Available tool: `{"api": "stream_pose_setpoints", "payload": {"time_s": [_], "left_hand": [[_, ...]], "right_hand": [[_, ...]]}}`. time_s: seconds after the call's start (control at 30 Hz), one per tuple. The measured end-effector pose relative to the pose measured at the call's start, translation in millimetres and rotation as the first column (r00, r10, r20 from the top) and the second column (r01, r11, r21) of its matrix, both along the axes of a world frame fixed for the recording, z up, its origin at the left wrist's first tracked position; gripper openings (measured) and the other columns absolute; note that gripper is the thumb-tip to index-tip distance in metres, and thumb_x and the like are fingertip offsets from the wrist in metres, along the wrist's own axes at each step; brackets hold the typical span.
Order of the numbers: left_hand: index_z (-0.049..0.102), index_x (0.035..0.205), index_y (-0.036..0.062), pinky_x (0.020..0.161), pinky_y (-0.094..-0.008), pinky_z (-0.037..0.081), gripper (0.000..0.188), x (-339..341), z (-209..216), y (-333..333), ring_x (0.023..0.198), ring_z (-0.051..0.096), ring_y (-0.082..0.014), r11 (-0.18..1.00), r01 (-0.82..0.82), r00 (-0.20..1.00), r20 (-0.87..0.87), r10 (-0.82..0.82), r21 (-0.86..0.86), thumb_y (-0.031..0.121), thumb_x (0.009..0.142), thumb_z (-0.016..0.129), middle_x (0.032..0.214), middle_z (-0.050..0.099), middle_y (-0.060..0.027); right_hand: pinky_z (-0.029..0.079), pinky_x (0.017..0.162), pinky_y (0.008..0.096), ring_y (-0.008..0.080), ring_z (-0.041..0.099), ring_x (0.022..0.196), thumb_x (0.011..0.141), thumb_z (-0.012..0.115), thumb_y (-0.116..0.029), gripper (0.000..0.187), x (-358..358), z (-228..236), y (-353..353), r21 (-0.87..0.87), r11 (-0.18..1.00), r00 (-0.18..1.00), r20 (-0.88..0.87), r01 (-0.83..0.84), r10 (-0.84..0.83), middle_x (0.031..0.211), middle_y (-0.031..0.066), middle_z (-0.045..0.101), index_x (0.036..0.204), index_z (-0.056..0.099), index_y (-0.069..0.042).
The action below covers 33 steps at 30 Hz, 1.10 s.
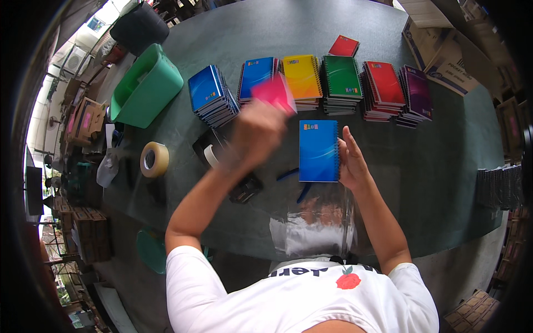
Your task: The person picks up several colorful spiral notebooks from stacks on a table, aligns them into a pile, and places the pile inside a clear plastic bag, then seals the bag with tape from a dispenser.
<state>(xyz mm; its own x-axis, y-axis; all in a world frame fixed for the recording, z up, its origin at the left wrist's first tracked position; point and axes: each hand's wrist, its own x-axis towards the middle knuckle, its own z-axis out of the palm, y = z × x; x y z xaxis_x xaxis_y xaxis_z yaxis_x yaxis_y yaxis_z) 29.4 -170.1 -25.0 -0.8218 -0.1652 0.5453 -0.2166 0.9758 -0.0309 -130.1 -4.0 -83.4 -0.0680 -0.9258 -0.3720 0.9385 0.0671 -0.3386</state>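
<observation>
My left hand, blurred by motion, is closed on a pink spiral notebook. It is raised in front of the blue and yellow stacks. A blue spiral notebook faces up at the middle, gripped along its coiled right edge by my right hand; the fingers are partly hidden behind it. Across the table stand stacks of notebooks: blue, another blue, yellow, green, red and purple. A single red notebook lies behind the green stack.
A green bin stands at the far left, with a roll of tape nearer. A black tape dispenser sits beside my left forearm. Clear plastic bags lie before me. A cardboard box is far right; dark stacked notebooks are at the right edge.
</observation>
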Motion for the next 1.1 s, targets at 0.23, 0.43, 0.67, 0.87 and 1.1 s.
{"api": "stream_pose_setpoints", "payload": {"time_s": [0.23, 0.43, 0.67, 0.87, 1.1], "left_hand": [[0.060, 0.104, -0.0010, 0.088, -0.0372, 0.044, 0.036, -24.0, -12.4, -27.4, 0.101, 0.058, -0.0307, 0.962, -0.205, 0.952, 0.263, 0.154, 0.180, 0.018, 0.075, 0.068, 0.107, 0.061, -0.0167], [0.062, 0.111, 0.0046, 0.088, -0.0361, 0.049, 0.035, -0.9, -64.8, -104.8, 0.101, 0.061, -0.0282, 0.977, -0.209, 0.959, 0.204, 0.195, 0.046, 0.003, 0.077, 0.063, 0.106, 0.065, -0.0149], [0.067, 0.097, 0.0033, 0.072, -0.0385, 0.049, 0.020, -7.3, -25.6, -81.0, 0.080, 0.062, -0.0299, 0.962, -0.241, 0.964, -0.079, 0.253, 0.129, 0.002, 0.079, 0.059, 0.087, 0.067, -0.0134], [0.067, 0.095, 0.0048, 0.069, -0.0387, 0.049, 0.021, -3.9, -22.3, -71.7, 0.078, 0.062, -0.0281, 0.968, -0.252, 0.962, -0.105, 0.252, 0.017, 0.001, 0.076, 0.061, 0.082, 0.066, -0.0117], [0.059, 0.076, 0.0081, 0.066, -0.0340, 0.046, 0.014, -48.3, -24.7, 77.8, 0.076, 0.060, -0.0228, 0.859, 0.403, 0.863, 0.182, -0.471, 0.316, 0.021, 0.075, 0.064, 0.073, 0.061, -0.0077]], "right_hand": [[0.056, 0.076, 0.0373, 0.0182, 0.064, 0.087, 0.078, 0.073, -0.015, 0.040, 7.7, -31.4, 4.6, 0.157, 0.986, 0.919, -0.380, -0.049, 0.106, 0.098, 0.0103, 0.062, 0.109, 0.052, -0.001], [0.055, 0.078, 0.0397, 0.0191, 0.064, 0.088, 0.073, 0.079, -0.015, 0.047, -0.8, -23.4, 8.9, 0.210, 0.978, 0.882, -0.457, -0.015, 0.111, 0.097, 0.0105, 0.062, 0.108, 0.052, 0.000], [0.055, 0.078, 0.0394, 0.0187, 0.064, 0.088, 0.075, 0.077, -0.016, 0.045, -4.8, -31.8, 16.7, 0.216, 0.976, 0.891, -0.446, 0.014, 0.086, 0.099, 0.0120, 0.062, 0.108, 0.051, 0.000], [0.054, 0.081, 0.0403, 0.0195, 0.064, 0.090, 0.078, 0.074, -0.024, 0.043, -9.7, -33.6, 24.9, 0.156, 0.988, 0.968, -0.246, -0.010, 0.049, 0.099, 0.0108, 0.063, 0.107, 0.054, 0.000], [0.053, 0.082, 0.0403, 0.0222, 0.064, 0.092, 0.077, 0.074, -0.020, 0.047, -27.9, -41.4, 28.5, 0.077, 0.996, 0.974, -0.227, 0.039, -0.020, 0.102, 0.0111, 0.063, 0.115, 0.053, -0.001]]}}
